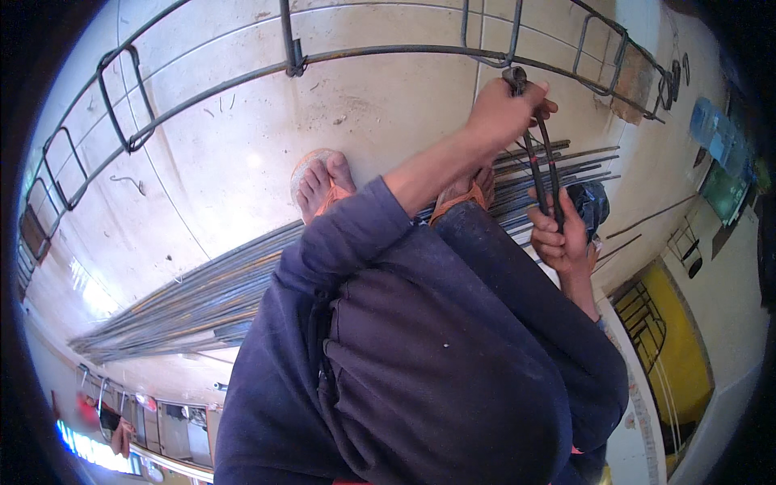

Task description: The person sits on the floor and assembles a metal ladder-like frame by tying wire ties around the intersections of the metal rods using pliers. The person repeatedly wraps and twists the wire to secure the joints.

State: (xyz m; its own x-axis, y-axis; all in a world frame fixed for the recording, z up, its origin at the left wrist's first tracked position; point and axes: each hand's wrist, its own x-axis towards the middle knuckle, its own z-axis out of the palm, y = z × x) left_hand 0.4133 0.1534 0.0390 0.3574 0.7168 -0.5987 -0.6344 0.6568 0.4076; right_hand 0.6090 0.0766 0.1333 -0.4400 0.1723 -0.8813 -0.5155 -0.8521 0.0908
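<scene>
My right hand is closed around the dark handles of long pincers. Their jaws point up to a bar of a steel rebar cage, close to where a stirrup meets it. My left hand is beside the pincers' head, fingers bent together next to the jaws; what they hold is hidden. Thin wires show between that hand and the handles. Square stirrups stand at intervals along the cage, which curves across the upper view.
A long bundle of steel bars lies on the tiled floor under my legs. My sandalled feet stand by it. A dark plastic bag sits right of my right hand. Loose bars and a yellow panel are farther right.
</scene>
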